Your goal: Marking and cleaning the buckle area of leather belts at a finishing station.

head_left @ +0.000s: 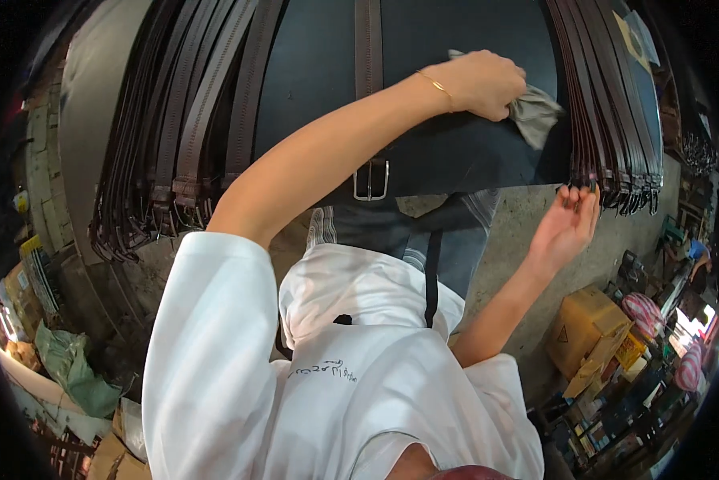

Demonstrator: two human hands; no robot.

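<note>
My left arm reaches across the dark table [311, 88], and my left hand [487, 84] is closed around a crumpled grey cloth [535, 112], whose loose end fans out toward the right. My right hand [571, 216] is at the table's near edge on the right. Its fingers are curled on the buckle end of a dark brown belt at the inner side of the right-hand bundle of belts [611, 120]; the exact grip is partly hidden. Between my arms and the far side, a single brown belt [368, 48] lies lengthwise, with its silver buckle [371, 181] at the near edge.
More dark stitched belts [191, 120] hang in a thick row on the left, buckles over the edge. Below right, a cardboard box [587, 332] stands on the concrete floor near pink striped bags [643, 314]. A green sack [71, 372] lies at lower left.
</note>
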